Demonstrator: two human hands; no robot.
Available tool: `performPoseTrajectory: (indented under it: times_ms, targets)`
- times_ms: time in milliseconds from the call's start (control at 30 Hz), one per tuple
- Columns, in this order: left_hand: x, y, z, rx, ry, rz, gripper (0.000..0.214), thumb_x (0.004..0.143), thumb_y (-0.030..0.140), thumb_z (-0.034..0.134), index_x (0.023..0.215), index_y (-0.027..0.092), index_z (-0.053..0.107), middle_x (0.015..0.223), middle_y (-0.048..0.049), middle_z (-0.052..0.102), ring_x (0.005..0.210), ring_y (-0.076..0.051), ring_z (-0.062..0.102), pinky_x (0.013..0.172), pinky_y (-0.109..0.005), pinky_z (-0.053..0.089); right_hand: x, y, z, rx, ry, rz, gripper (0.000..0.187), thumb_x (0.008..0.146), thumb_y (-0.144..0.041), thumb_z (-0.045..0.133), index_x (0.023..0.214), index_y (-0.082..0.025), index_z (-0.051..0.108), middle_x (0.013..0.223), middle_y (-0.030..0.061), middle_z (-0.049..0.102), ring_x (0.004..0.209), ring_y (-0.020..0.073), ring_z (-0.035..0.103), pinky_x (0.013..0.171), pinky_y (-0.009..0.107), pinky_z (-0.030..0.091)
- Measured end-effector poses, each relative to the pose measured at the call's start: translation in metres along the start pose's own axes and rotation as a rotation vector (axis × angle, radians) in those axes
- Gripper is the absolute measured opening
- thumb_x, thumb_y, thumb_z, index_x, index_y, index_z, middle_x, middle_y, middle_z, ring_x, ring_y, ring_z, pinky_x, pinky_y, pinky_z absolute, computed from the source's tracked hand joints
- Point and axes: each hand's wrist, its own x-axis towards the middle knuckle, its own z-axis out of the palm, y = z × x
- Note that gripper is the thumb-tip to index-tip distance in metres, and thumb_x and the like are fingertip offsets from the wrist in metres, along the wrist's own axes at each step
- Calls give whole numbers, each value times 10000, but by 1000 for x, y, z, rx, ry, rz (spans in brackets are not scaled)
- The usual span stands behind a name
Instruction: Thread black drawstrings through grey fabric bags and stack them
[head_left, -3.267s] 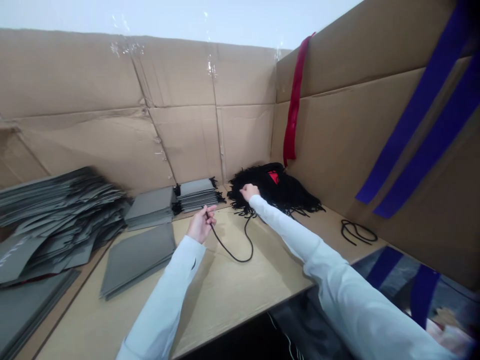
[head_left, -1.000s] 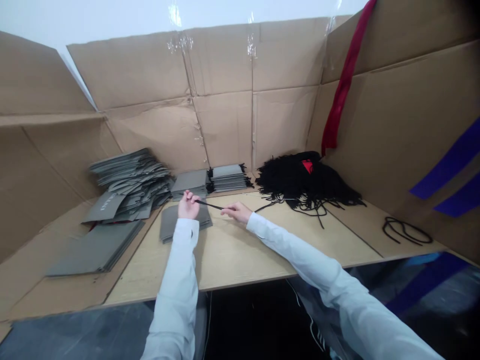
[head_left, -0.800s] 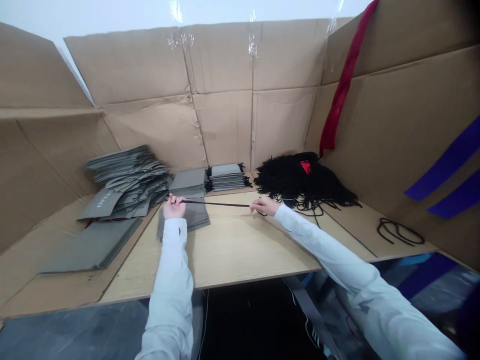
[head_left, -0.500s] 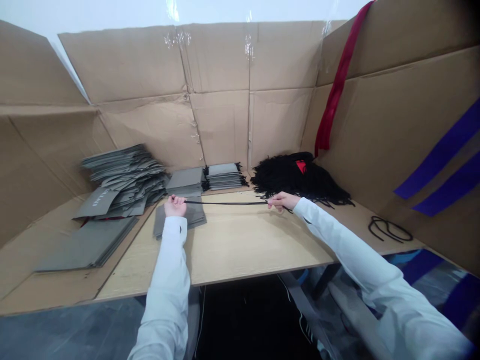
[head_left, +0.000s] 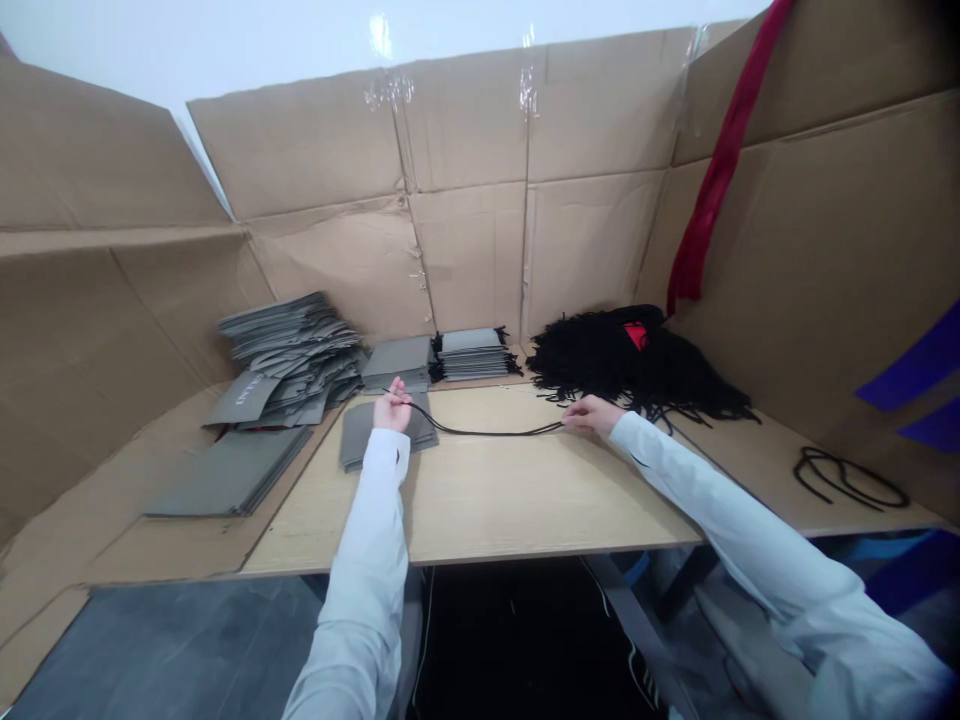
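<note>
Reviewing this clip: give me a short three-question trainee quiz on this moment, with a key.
1. True or false: one thin black cord runs between the left hand and the right hand.
2. What colour is the long hanging ribbon on the tan cardboard wall? A. red B. green C. white
3. Which hand is nearer the tangled pile of black cords?

Key: 1. True. 2. A. 3. The right hand.
</note>
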Motion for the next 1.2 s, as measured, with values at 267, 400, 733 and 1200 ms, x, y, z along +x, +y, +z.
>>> performPoseTrajectory:
  times_ms: [267,400,733,1200]
  targets:
    - [-4,-11,4,148,-113,-6,519,621,-127,322,1076,96,433,1033,-144,523,792,-93,565,701,-182,449,-2,-8,4,-114,4,4,385,569,-467,600,692,-102,610,489,9,525,412,83,404,431,223,301]
    - [-13,-24,13,204,-133,0,549,692,-91,391,1180,146,309,1148,-174,470,957,-148,547,837,-267,428,-5,-16,11,-279,50,14,224,640,-344,582,683,-129,627,611,50,597,545,132,504,565,254,375]
    - [-42,-62,33,396,-560,-190,265,760,210,513,978,59,498,1019,-203,572,978,-233,541,923,-412,330,19,-117,86,-125,201,-387,274,725,-336,521,876,-134,628,880,83,626,798,176,554,745,288,391]
    - [-43,-60,35,500,-422,-49,214,708,238,579,872,109,629,902,-100,634,842,-147,573,862,-317,375,55,-126,145,402,310,-264,353,588,-478,579,688,-140,594,666,10,587,672,129,514,664,255,393]
